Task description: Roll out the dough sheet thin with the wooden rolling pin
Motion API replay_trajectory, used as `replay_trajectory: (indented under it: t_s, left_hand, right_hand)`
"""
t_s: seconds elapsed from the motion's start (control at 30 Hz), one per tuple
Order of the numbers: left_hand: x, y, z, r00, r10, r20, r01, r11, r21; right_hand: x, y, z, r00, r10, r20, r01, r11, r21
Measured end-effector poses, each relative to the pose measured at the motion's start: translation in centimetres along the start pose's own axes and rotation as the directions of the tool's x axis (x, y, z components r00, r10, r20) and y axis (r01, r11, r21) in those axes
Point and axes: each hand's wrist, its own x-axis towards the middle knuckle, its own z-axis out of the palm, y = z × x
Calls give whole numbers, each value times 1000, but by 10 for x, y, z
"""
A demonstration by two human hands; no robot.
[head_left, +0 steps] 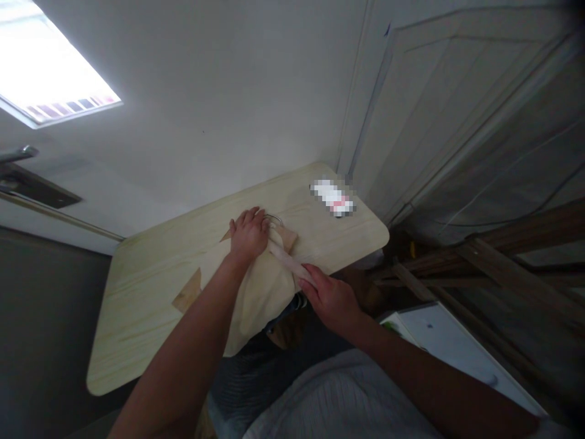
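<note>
A cream cloth (262, 289) lies on the pale wood-grain table (137, 280) and droops over its near edge. My left hand (249, 235) rests on the far part of the cloth, fingers stretched out and lying flat. Just right of those fingers shows a thin metal ring (275, 218), partly hidden. My right hand (331, 302), closed, grips the near end of a long pale strip (291, 262). That strip runs from the cloth beside my left hand toward the table edge. Tan flat pieces, one a corner (188, 292) at the left, stick out from under the cloth.
A blurred-out phone-like object (333, 196) lies at the table's far right. Behind the table stands a white door (237, 91) with a metal handle (21, 155) and a bright window. Wooden beams (503, 256) and a white panel (452, 341) are low on the right.
</note>
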Motion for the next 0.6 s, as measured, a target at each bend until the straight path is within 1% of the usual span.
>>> replay_trajectory:
  t_s: [0.13, 0.2, 0.37, 0.47, 0.6]
  left_hand:
    - [11, 9, 3, 1000, 17, -10, -17, 1000, 21]
    - [16, 13, 3, 1000, 6, -6, -6, 999, 31]
    - [24, 24, 2, 999, -53, 7, 53, 998, 39]
    - [21, 25, 2, 999, -49, -9, 49, 998, 32]
    - [6, 17, 0, 998, -38, -47, 40, 998, 38]
  right_hand:
    - [7, 6, -11, 997, 65, 34, -63, 996, -57]
    - [12, 11, -16, 995, 88, 43, -85, 994, -73]
    - [23, 20, -27, 992, 123, 8, -122, 990, -72]
    - [25, 19, -30, 990, 136, 21, -134, 986, -96]
    - [18, 12, -27, 994, 99, 38, -93, 988, -120]
